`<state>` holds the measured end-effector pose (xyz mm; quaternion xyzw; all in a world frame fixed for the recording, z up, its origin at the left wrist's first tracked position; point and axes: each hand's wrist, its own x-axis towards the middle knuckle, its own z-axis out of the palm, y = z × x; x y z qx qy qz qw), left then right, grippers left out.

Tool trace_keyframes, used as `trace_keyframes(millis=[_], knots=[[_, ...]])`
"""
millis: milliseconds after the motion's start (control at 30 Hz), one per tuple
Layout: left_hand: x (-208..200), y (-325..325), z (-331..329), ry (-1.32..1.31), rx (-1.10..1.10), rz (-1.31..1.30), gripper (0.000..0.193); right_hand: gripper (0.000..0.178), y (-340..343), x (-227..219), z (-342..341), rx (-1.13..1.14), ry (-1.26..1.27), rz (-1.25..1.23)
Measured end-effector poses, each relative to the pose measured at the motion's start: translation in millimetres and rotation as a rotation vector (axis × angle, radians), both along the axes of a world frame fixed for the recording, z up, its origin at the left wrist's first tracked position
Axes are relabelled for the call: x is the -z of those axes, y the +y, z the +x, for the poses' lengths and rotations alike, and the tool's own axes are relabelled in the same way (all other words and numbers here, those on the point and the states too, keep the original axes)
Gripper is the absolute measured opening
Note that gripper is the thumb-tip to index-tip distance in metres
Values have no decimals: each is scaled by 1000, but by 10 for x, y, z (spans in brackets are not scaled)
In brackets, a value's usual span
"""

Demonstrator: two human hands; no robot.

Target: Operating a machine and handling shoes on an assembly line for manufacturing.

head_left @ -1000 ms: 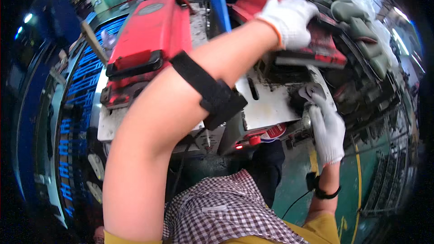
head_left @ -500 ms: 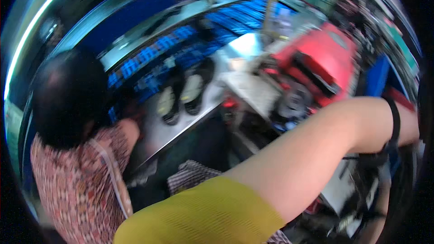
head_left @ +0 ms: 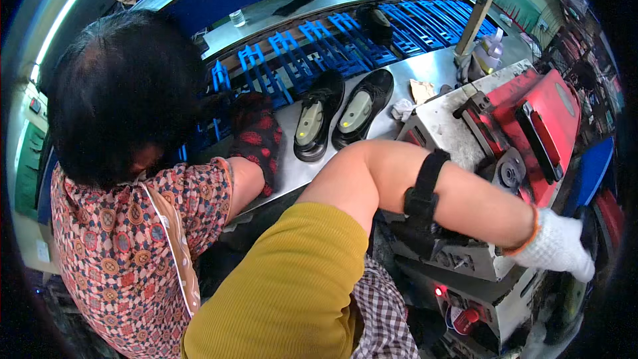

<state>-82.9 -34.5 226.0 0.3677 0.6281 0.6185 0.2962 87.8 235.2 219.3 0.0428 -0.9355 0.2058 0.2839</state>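
Observation:
My left arm, in a mustard sleeve with a black strap round the forearm, stretches across to the right. In a white knit glove with an orange cuff, my left hand (head_left: 558,244) is closed on a black shoe (head_left: 589,229) at the right rim. A greenish shoe last (head_left: 573,296) shows below that hand. Lower still is a second white glove, my right hand (head_left: 548,338), blurred, its fingers not readable. Two black lace-up shoes with grey-green lasts inside, the left one (head_left: 318,119) and the right one (head_left: 362,106), stand on the metal table (head_left: 287,154).
At my left a co-worker (head_left: 126,239) in a patterned shirt leans over the table. Beyond runs a blue-slatted conveyor (head_left: 332,46). A red machine (head_left: 551,116) on a worn metal box stands right of the shoes, near a white bottle (head_left: 490,50) and a post (head_left: 473,23).
My view has turned and steadied. My left forearm's gloved hand now shows at the right, where it was out of sight before. The co-worker's patterned sleeve cover has come into view beside the shoes.

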Motion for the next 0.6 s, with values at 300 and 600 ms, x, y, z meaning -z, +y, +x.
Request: trace_keyframes(millis=[300,600], knots=[[225,-393,-43,-652,-68,692,25,106,-498,365,-834,-34,94,-189],[285,-1758,-648,-655,-249,1082,32,104,-1516,-102,-1293,-589,-223,-604]])
